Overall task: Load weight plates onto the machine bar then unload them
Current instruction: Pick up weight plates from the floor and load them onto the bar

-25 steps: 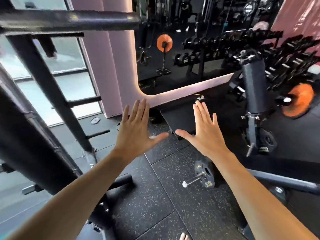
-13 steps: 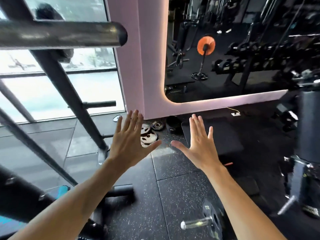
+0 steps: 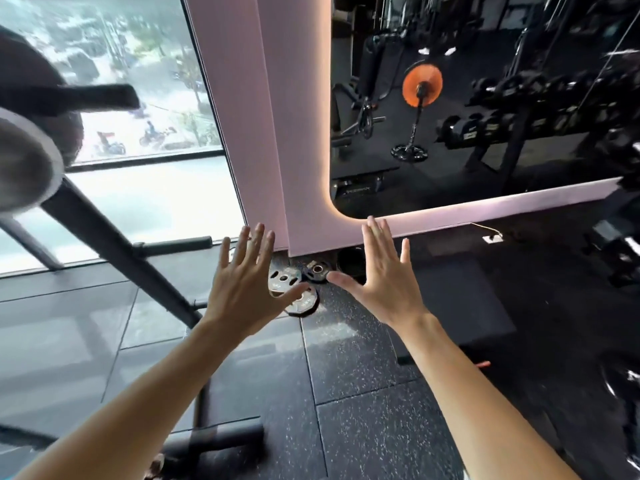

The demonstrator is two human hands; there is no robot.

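Observation:
My left hand (image 3: 244,289) and my right hand (image 3: 382,282) are held out in front of me, palms forward, fingers straight and spread, holding nothing. Between and beyond them several small weight plates lie on the rubber floor at the foot of the pink wall: a grey plate with holes (image 3: 282,279), a dark round plate (image 3: 316,270) and a plate (image 3: 304,304) partly hidden by my left thumb. The machine's bar end (image 3: 24,161) looms blurred at the left edge, with its slanted black frame (image 3: 114,251) running down to the floor.
A pink wall (image 3: 277,133) with a mirror (image 3: 485,98) stands ahead, showing a dumbbell rack and an orange fan. A window fills the upper left. The machine's floor foot (image 3: 221,436) lies below my left arm. A black mat (image 3: 460,306) lies at right.
The view has swung left and toward the wall. The weight plates on the floor have come closer, between my hands. Both hands stay spread and hold nothing.

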